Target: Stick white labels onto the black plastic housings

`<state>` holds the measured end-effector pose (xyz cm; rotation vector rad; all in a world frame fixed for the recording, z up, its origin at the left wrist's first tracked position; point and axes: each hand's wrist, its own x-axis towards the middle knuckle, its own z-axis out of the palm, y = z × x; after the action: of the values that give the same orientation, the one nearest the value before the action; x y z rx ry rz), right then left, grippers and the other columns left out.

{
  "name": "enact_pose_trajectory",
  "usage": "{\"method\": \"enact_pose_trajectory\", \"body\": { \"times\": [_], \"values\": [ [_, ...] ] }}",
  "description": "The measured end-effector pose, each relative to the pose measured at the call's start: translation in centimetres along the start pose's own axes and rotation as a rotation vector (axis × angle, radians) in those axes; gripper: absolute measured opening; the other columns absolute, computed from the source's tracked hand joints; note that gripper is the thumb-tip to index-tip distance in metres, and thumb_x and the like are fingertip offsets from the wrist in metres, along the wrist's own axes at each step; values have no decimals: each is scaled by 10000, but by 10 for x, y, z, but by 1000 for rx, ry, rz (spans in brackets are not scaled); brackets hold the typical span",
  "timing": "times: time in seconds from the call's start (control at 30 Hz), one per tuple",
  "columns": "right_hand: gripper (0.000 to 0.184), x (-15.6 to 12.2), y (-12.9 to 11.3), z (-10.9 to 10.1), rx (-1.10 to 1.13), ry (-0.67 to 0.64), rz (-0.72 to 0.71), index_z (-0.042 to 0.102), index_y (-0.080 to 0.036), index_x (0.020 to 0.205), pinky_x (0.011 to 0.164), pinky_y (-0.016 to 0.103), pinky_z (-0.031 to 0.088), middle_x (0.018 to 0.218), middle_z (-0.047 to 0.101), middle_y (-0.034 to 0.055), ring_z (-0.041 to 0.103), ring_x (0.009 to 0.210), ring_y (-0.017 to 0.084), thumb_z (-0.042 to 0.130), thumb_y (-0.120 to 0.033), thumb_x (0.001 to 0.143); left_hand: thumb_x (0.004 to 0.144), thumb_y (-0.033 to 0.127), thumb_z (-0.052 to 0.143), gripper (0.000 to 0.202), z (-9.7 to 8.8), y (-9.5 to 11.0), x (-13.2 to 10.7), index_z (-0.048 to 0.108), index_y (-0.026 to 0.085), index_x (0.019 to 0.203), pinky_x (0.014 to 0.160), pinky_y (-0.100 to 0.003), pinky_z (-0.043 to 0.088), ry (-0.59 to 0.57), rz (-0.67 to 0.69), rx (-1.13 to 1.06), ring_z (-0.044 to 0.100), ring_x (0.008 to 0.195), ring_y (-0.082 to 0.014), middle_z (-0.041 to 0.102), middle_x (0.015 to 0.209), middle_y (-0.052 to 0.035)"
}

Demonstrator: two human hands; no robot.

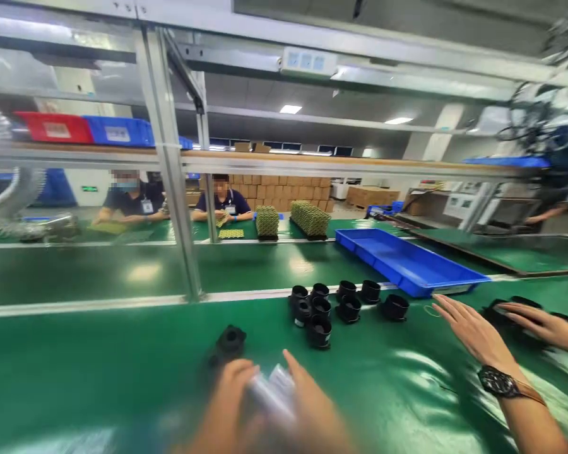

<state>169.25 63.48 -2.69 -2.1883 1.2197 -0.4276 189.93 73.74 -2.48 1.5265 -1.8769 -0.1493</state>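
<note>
My left hand (227, 403) and my right hand (312, 403) are low in the middle of the view, both blurred by motion. Between them they grip a pale, shiny object (274, 392), perhaps clear plastic; its form is smeared. Just beyond my left hand a single black moulded part (230, 340) lies on the green belt (123, 372). Farther back stands a cluster of several black cup-shaped parts (322, 309).
A blue tray (407, 258) sits at the back right. A co-worker's hand with a wristwatch (473, 328) reaches in from the right, and the co-worker's other hand (539, 321) rests on more black parts. An aluminium post (170, 170) rises at the belt's far edge. Two people sit across the line.
</note>
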Motion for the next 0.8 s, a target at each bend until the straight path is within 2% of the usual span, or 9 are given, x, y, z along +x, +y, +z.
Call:
{"method": "enact_pose_trajectory", "body": {
  "times": [0.07, 0.13, 0.2, 0.27, 0.37, 0.53, 0.6, 0.7, 0.8],
  "values": [
    [941, -9, 18, -11, 212, -6, 23, 210, -220, 1535, 1084, 440, 437, 1418, 501, 121, 532, 1258, 248, 648, -337, 711, 877, 486, 548, 694, 6, 28, 16, 362, 149, 1455, 1185, -524, 375, -168, -167, -107, 388, 1419, -313, 346, 1496, -223],
    [867, -16, 37, -18, 340, 9, 68, 263, -179, 1505, 1040, 403, 472, 1399, 512, 133, 551, 1227, 230, 617, -388, 741, 792, 546, 629, 879, 8, 47, 32, 319, 111, 1491, 1225, -585, 262, -300, -292, -129, 274, 1475, -362, 246, 1553, -248],
    [795, -22, 51, -18, 409, 49, 108, 352, -142, 1448, 926, 367, 530, 1324, 561, 147, 603, 1123, 225, 596, -438, 751, 687, 537, 724, 1023, 9, 58, 42, 296, 106, 1510, 1234, -632, 166, -389, -352, -89, 165, 1504, -406, 187, 1584, -253],
    [700, -26, 59, -11, 462, 101, 150, 463, -139, 1354, 811, 339, 558, 1177, 636, 129, 650, 953, 212, 579, -492, 761, 624, 496, 770, 1076, 10, 63, 47, 300, 115, 1514, 1228, -663, 107, -435, -362, -44, 97, 1512, -430, 178, 1594, -251],
    [637, -31, 64, 3, 551, 159, 213, 545, -136, 1241, 731, 318, 564, 1019, 676, 108, 658, 799, 197, 555, -573, 779, 628, 394, 746, 989, 14, 61, 45, 344, 141, 1496, 1224, -668, 116, -464, -345, -27, 104, 1517, -417, 252, 1574, -235],
    [705, -37, 65, 16, 664, 153, 305, 471, -124, 1316, 669, 275, 559, 1022, 671, 117, 662, 817, 194, 446, -663, 863, 641, 205, 620, 698, 16, 44, 33, 534, 164, 1332, 1219, -682, 100, -435, -245, 56, 199, 1508, -375, 413, 1483, -202],
    [723, -38, 64, 15, 666, 184, 328, 466, -125, 1325, 658, 262, 558, 1053, 673, 126, 661, 830, 194, 437, -683, 866, 650, 231, 623, 617, 17, 33, 27, 570, 164, 1262, 1202, -713, 88, -426, -163, 62, 219, 1499, -383, 439, 1459, -202],
    [725, -40, 60, 14, 673, 212, 334, 505, -125, 1291, 702, 256, 572, 1144, 671, 153, 667, 926, 217, 459, -702, 855, 645, 379, 688, 513, 21, 19, 22, 611, 187, 1115, 1162, -768, 102, -392, -41, -10, 321, 1443, -415, 530, 1356, -180],
    [671, -46, 52, 21, 693, 205, 314, 562, -169, 1268, 659, 288, 588, 1002, 710, 116, 682, 799, 222, 470, -692, 857, 737, 405, 629, 285, 20, 18, 24, 631, 206, 940, 1159, -769, 104, -281, -31, -89, 470, 1337, -372, 634, 1183, -120]
  ]
}}
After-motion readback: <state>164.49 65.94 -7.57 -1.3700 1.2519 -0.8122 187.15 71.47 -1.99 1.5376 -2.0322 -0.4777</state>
